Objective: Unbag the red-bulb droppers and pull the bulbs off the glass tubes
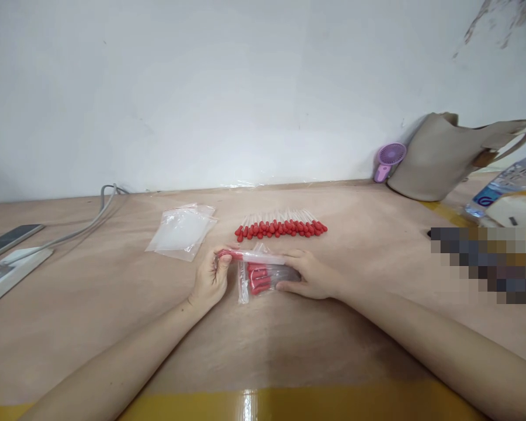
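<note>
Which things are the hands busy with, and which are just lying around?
In use: left hand and right hand, both holding the zip bag with some droppers inside; row of red-tipped droppers; pile of empty bags.
Lying about: phone, grey cable, purple mini fan, beige handbag, water bottle.

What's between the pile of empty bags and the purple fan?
A row of red-tipped sticks lies on the table there, seen in the head view.

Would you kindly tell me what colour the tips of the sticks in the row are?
Red, on the sticks, clearest in the head view.
</note>
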The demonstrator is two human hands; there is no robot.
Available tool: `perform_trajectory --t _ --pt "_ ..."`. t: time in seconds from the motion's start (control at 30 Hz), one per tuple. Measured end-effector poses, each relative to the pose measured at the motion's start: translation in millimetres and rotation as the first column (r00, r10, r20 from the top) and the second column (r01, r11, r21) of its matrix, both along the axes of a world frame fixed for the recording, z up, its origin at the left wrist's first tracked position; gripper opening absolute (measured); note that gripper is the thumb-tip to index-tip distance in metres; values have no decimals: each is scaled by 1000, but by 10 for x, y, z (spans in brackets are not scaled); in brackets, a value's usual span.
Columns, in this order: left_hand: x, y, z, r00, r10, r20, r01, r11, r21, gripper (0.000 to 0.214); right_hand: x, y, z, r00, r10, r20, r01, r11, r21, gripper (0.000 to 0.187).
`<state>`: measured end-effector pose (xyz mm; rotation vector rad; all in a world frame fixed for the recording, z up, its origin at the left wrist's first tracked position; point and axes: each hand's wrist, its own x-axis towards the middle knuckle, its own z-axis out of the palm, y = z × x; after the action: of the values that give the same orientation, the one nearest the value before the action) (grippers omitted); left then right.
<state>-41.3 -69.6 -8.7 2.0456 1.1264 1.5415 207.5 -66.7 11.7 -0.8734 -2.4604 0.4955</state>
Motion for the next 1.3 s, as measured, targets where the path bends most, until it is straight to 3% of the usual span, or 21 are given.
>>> perform_trajectory --t 0.1,0.27,0.37,0.47,0.63,0.7,0.8,0.83,0.87,0.93,0.97,1.03,1.1,1.17,1.23,1.3 --pt "22 -23 10 1000 -23 16 23 999 35 20 163 -13 24 999 26 -21 -27 998 -56 52" --pt "9 -22 63 996 -13 92 9 999 45 20 542 8 26 999 -50 -11 48 987 -156 52" --pt "14 -14 102 988 -149 -44 152 986 69 15 881 44 74 994 -94 55 105 964 -245 51" --pt "51 -17 143 930 -294 -220 316 946 69 14 1291 107 149 967 -177 181 228 920 -320 48" --pt "91 -40 221 791 -429 -436 448 892 -64 27 1886 246 220 879 -292 378 415 859 -301 38" --pt "80 -46 246 745 -456 -486 457 881 -126 35 1955 267 258 805 -363 469 501 839 -210 37" --pt "72 -28 256 755 -458 -468 435 885 -165 38 1728 196 372 617 -542 571 600 793 105 44" --pt "81 -12 253 764 -458 -454 432 886 -167 35 1563 145 419 636 -565 526 562 806 186 43" --pt "98 6 248 767 -462 -446 433 885 -172 30 1363 87 464 705 -554 442 504 831 237 40" --pt "150 46 236 767 -462 -446 433 885 -171 23 910 -25 522 879 -414 238 361 903 235 36" --pt "182 62 232 772 -448 -451 423 891 -162 21 684 -63 525 951 -263 161 232 954 191 31" --pt "242 84 222 792 -402 -459 382 913 -141 20 292 -76 471 998 -9 62 -1 986 168 20" --pt "285 91 207 835 -340 -432 320 940 -119 18 24 -5 350 992 123 37 -127 978 165 23" --pt "302 92 183 898 -279 -341 238 959 -156 13 -119 110 204 993 116 -22 -113 989 98 26" --pt "304 97 159 962 -200 -186 144 951 -274 19 -170 215 76 994 47 -102 -43 998 41 29" --pt "309 108 159 990 -135 -27 108 880 -463 37 -174 270 -7 984 -17 -179 18 1000 -1 29"
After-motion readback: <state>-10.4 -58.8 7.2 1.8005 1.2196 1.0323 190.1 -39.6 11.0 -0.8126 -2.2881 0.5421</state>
